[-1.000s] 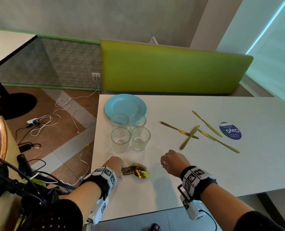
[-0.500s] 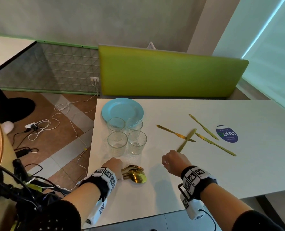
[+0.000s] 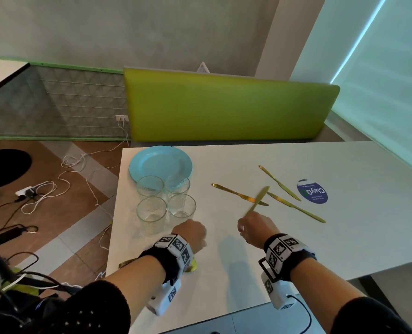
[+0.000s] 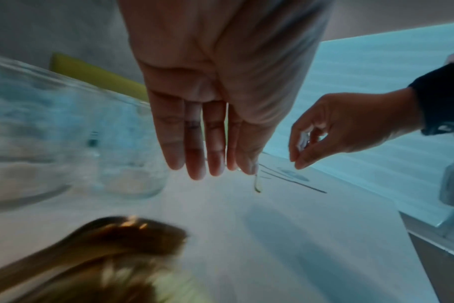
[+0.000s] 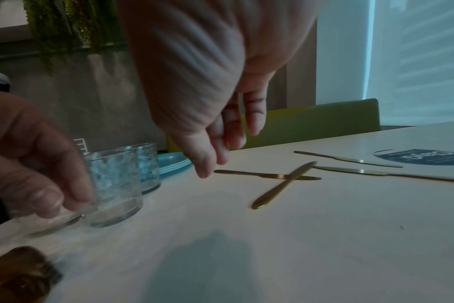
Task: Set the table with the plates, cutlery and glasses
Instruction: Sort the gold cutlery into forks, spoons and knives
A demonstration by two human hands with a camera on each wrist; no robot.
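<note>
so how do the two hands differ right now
The left hand has straight fingers side by side, next to the glasses. The right hand has curled fingers, thumb and fingertips nearly meeting, near the crossed gold knives. Both hover above the white table, holding nothing, and wear marker wristbands.
</note>
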